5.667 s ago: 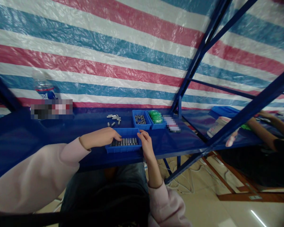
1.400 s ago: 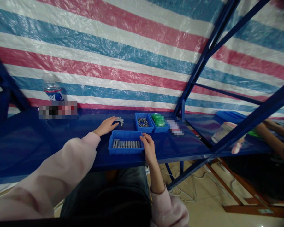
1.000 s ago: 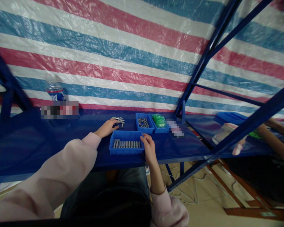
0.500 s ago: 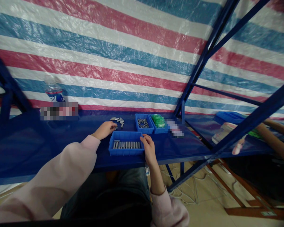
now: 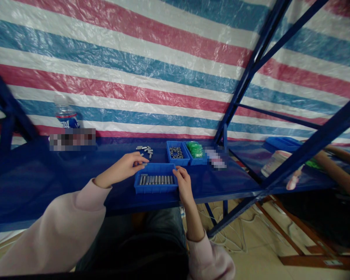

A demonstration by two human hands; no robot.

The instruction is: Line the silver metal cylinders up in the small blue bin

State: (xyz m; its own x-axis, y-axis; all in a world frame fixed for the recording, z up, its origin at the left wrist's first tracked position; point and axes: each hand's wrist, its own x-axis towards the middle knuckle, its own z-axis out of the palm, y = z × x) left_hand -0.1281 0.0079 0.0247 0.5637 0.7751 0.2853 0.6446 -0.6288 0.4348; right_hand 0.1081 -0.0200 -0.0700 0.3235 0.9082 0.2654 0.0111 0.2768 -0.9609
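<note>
A blue tray [image 5: 156, 189] with a row of metal pins [image 5: 156, 179] lying side by side sits near the front edge of the blue bench [image 5: 46, 175]. My left hand [image 5: 125, 168] hovers at the tray's far left corner, fingertips pinched on a small metal pin. My right hand [image 5: 183, 182] rests curled on the tray's right rim. Several loose pins [image 5: 146, 149] lie on the bench just behind my left hand.
Behind the tray stand a small blue bin of dark metal parts [image 5: 177, 158] and a bin of green parts [image 5: 195, 149]. A water bottle [image 5: 64, 114] is at the back left. Slanted blue frame bars [image 5: 239, 93] rise on the right, where another person's arm [image 5: 335, 171] reaches beside a white container [image 5: 275, 161].
My left hand reached back to the loose pins, closed on one, and has come forward to the tray's far left corner. My right hand stayed on the tray's right rim.
</note>
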